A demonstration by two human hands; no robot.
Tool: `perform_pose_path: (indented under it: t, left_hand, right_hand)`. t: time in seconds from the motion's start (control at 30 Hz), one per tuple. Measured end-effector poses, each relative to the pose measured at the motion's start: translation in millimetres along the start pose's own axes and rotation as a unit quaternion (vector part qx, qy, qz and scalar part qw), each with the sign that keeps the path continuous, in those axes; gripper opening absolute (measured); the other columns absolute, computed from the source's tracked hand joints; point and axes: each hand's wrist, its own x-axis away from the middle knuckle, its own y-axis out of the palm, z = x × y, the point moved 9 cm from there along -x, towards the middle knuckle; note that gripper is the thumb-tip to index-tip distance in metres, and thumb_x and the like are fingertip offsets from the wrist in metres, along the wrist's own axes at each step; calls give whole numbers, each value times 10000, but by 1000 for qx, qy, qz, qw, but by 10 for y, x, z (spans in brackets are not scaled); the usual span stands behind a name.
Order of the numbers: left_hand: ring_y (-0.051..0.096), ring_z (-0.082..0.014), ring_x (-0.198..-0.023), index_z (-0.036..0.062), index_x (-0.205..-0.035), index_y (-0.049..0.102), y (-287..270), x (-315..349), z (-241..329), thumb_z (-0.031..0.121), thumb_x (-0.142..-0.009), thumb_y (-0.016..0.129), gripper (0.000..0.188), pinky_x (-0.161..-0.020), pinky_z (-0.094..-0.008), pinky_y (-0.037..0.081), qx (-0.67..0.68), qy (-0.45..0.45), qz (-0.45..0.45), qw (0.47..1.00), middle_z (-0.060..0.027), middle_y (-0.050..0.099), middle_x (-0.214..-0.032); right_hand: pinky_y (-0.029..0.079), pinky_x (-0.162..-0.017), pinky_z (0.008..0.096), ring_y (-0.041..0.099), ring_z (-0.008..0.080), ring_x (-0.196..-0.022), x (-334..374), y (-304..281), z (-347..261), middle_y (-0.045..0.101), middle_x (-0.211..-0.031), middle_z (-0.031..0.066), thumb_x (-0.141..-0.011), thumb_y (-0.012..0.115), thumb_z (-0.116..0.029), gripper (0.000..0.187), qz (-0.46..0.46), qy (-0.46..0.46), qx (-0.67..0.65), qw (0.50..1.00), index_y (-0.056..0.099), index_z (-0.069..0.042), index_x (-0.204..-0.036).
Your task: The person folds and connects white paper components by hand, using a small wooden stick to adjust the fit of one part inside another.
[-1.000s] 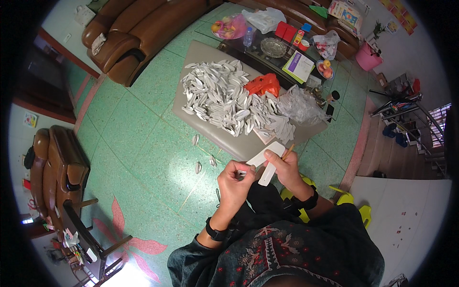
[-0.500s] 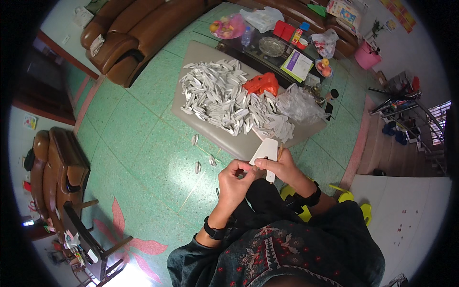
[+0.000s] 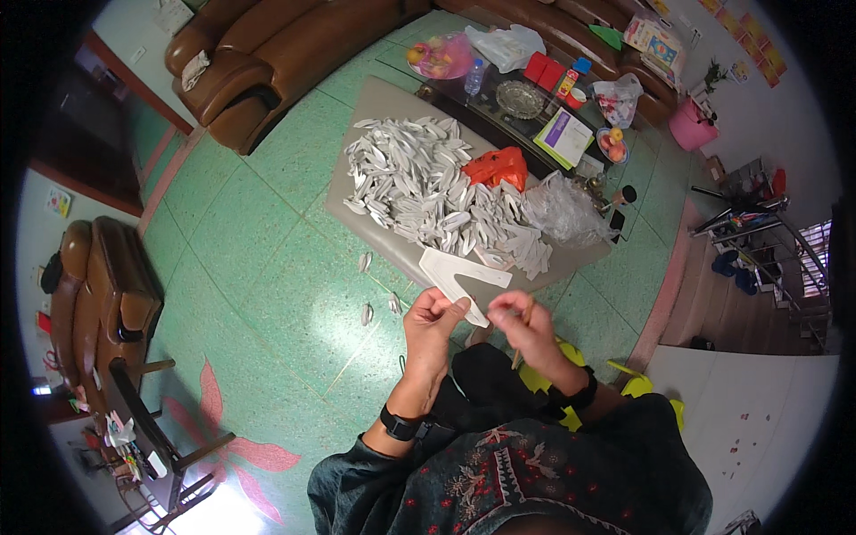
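A flat white V-shaped piece [image 3: 459, 275] hangs over the near edge of the low padded bench. My left hand [image 3: 430, 330] pinches its lower end between thumb and fingers. Just right of that end, my right hand [image 3: 524, 326] is closed with its fingers curled and slightly blurred. A thin brown stick [image 3: 515, 358] pokes out below the right hand and appears held in it. Beyond both hands, a large heap of small white-grey leaf-shaped pieces [image 3: 406, 174] covers much of the bench [image 3: 370, 227].
A red plastic bag [image 3: 497, 168] and a clear plastic bag [image 3: 566, 209] lie beside the heap. Behind stands a dark glass table [image 3: 486, 102] with fruit, a bottle and a glass dish. Several loose pieces [image 3: 366, 314] lie on the green floor. A yellow-green stool [image 3: 637, 385] is under me.
The white piece, earlier held by both hands, has turned and moved left and outward in my left hand. My right hand has let go of it and is apart.
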Motion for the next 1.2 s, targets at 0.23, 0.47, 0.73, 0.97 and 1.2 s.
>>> perform_pose_path:
  t: [0.23, 0.47, 0.73, 0.97, 1.2]
  left_hand:
    - [584, -89, -724, -22, -937, 577, 13, 8, 54, -40, -796, 596, 143, -700, -216, 457, 1, 19, 16, 1000, -69, 650, -839]
    - [590, -94, -745, -34, -954, 564, 34, -7, 135, -44, -805, 587, 152, -716, -222, 467, -5, 30, -7, 1000, -75, 647, -852]
    - [588, -90, -740, -36, -956, 557, 15, -36, 188, -47, -811, 579, 147, -709, -215, 470, -23, 54, -8, 998, -74, 646, -852]
    - [561, -65, -704, -29, -977, 562, 0, -65, 175, -36, -803, 602, 179, -678, -197, 455, 1, 44, -2, 999, -48, 636, -836]
    - [562, -83, -718, -5, -966, 596, -51, -83, 187, -2, -777, 644, 195, -677, -218, 445, 6, 35, -13, 999, -33, 632, -835]
  right_hand:
    - [403, -514, 178, 510, 48, -606, 46, 99, 142, 580, -780, 14, -816, 637, -111, 198, 8, 15, 7, 1000, 552, 9, -947]
    - [401, -488, 193, 508, 50, -584, 3, 106, 90, 590, -719, 16, -798, 643, -104, 196, 28, 28, 5, 999, 611, 20, -947]
    - [397, -493, 221, 503, 65, -555, -35, 141, 1, 581, -652, 21, -794, 623, -93, 147, 55, -10, 91, 994, 615, 33, -870]
    - [417, -502, 244, 517, 82, -547, -86, 213, -109, 577, -629, 47, -772, 619, -74, 115, 73, -74, 132, 986, 592, 29, -815]
    - [412, -529, 216, 520, 59, -616, -105, 317, -73, 584, -711, 20, -813, 603, -84, 117, -21, -16, 79, 997, 572, 14, -867]
